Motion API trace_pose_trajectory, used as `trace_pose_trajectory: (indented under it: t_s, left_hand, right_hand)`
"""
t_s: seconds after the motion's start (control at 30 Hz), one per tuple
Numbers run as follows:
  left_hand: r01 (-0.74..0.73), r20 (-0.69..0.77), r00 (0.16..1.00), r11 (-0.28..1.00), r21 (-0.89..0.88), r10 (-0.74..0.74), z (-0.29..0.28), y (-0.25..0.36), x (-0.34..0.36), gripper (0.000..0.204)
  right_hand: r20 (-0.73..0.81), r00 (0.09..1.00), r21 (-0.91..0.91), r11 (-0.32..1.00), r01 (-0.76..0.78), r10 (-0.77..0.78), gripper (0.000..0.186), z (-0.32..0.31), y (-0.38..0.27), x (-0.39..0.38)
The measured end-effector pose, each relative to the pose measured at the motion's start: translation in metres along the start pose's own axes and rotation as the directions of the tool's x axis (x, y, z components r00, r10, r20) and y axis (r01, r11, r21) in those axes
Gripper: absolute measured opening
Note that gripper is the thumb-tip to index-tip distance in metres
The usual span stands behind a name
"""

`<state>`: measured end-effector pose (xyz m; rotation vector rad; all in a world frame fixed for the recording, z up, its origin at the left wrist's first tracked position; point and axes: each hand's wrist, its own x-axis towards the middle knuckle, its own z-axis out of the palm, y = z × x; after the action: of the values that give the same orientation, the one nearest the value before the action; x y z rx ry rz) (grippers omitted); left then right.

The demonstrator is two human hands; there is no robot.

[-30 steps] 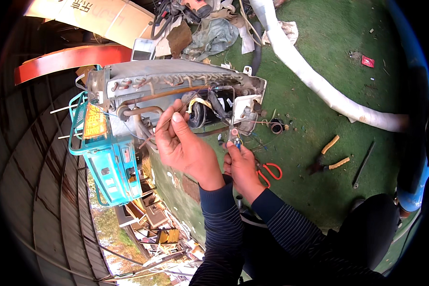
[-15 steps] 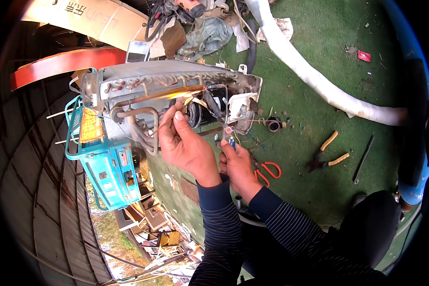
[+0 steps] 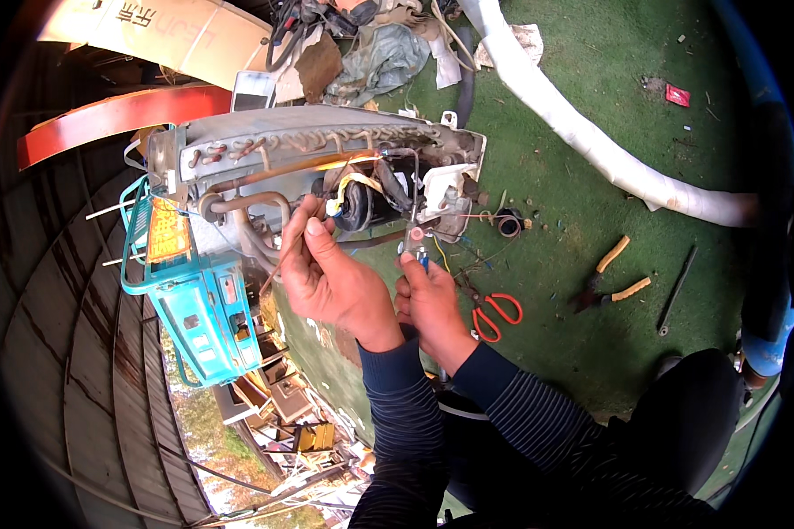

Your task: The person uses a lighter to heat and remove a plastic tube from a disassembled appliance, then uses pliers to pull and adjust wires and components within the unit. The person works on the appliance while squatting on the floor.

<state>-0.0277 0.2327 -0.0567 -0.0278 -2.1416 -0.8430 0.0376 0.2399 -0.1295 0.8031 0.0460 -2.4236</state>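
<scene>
A dismantled air-conditioner unit (image 3: 326,145) with copper pipes and a black motor (image 3: 362,207) lies on a green mat. My left hand (image 3: 326,273) pinches a thin wire or pipe near the copper tubing (image 3: 247,207) in front of the unit. My right hand (image 3: 432,300) grips a small tool with a blue handle (image 3: 419,256), its tip pointing up toward the white plastic bracket (image 3: 441,189) beside the motor. Both forearms wear dark striped sleeves.
Red-handled scissors (image 3: 494,313) lie just right of my right hand. Yellow-handled pliers (image 3: 613,278) and a dark rod (image 3: 677,291) lie further right. A white wrapped hose (image 3: 591,141) crosses the mat. A turquoise cage-like machine (image 3: 194,300) sits left; the mat's edge drops off below it.
The view has shifted slightly. My left hand has dropped from the motor area to the copper tubing. My right hand stays at the bracket with the small tool.
</scene>
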Motion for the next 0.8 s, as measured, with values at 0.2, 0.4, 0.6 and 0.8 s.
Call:
trace_pose_trajectory:
  t_s: [0.2, 0.4, 0.6, 0.8]
  left_hand:
    - [-0.051, 0.156, 0.987, 0.998, 0.023, 0.047, -0.015, 0.002, 0.012, 0.017]
    - [-0.058, 0.353, 0.934, 0.998, -0.013, 0.058, -0.011, 0.004, 0.043, 0.018]
    - [-0.101, 0.447, 0.891, 0.995, 0.019, 0.082, 0.002, -0.012, 0.056, 0.016]
    - [-0.080, 0.447, 0.892, 0.997, 0.022, 0.062, 0.013, -0.015, 0.053, 0.013]
  right_hand:
    - [-0.022, 0.999, 0.035, 0.999, -0.027, 0.028, 0.028, 0.009, 0.003, -0.006]
    - [-0.023, 0.999, 0.103, 0.994, -0.028, 0.030, 0.027, 0.017, 0.004, -0.009]
    - [-0.021, 0.999, 0.129, 0.991, -0.032, 0.035, 0.027, 0.025, 0.009, -0.010]
    - [-0.050, 0.998, 0.138, 0.990, -0.020, 0.027, 0.031, 0.029, 0.009, -0.010]
